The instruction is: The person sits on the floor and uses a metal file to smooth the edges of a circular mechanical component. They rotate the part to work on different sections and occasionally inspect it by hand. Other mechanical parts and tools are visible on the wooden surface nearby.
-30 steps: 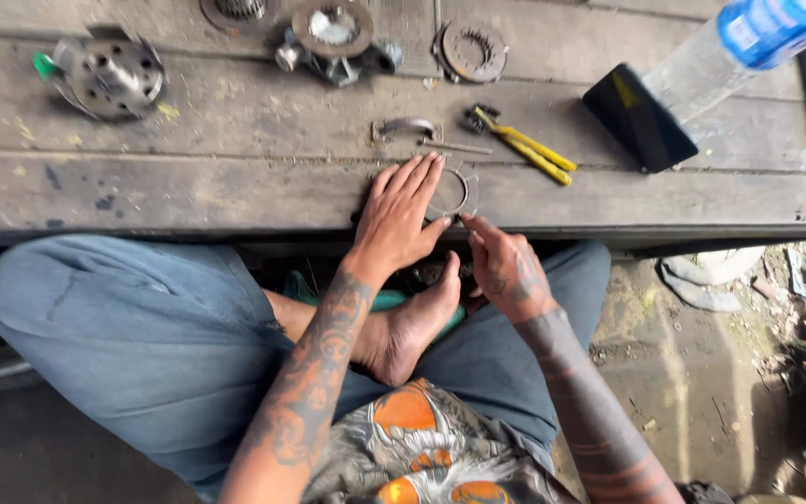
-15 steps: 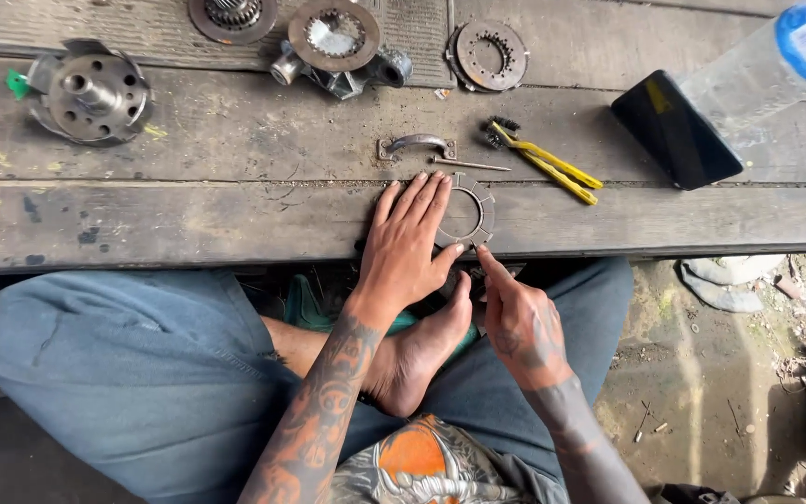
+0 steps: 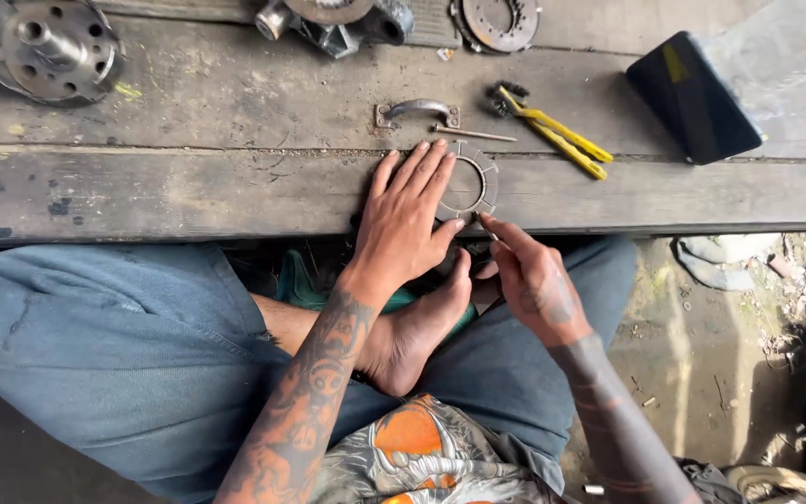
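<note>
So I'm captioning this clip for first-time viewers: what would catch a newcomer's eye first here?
Most likely the left hand lying flat on the wooden plank, pinning a flat toothed metal ring, while the right hand touches the ring's lower edge. Next, the yellow-handled pliers just beyond, and the metal wheel hub at the far left.

Bare plank is lying open left of the notched ring (image 3: pixel 469 187) on the table (image 3: pixel 188 187), all the way toward the wheel hub (image 3: pixel 48 47) sitting at the far left corner. Just beyond the ring, a small metal handle (image 3: pixel 419 112) and yellow-handled pliers (image 3: pixel 552 135) are blocking the way, with a dark phone (image 3: pixel 692 98) lying further right of the ring. The left hand (image 3: pixel 408 219) is covering the ring's left side and the right hand (image 3: pixel 534 275) is crowding its near edge, leaving open plank only to the ring's right along the table's near edge.
</note>
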